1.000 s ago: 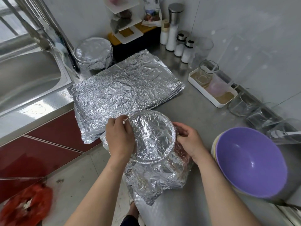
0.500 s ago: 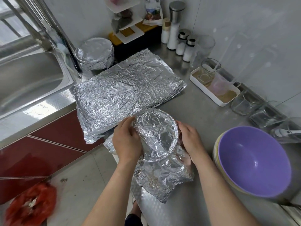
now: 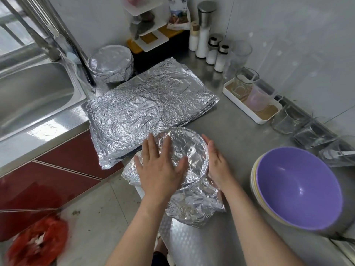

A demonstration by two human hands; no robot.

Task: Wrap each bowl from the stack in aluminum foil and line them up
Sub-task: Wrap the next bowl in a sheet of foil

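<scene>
Steel desk (image 3: 240, 135) beneath everything. Flat stack of foil sheets (image 3: 146, 110) just beyond the fingers; purple bowl stack (image 3: 299, 187) to their right; one wrapped bowl (image 3: 111, 63) well beyond, by the sink (image 3: 34, 96). Between both hands, a foil-covered bowl (image 3: 190, 150) near the desk edge. Left hand (image 3: 160, 167) splayed flat, pressing its top foil; right hand (image 3: 217, 164) open, cupping its right side.

Left hand (image 3: 160, 166) flat, fingers (image 3: 151, 144) spread; right hand (image 3: 218, 162) cupped edgewise.
</scene>
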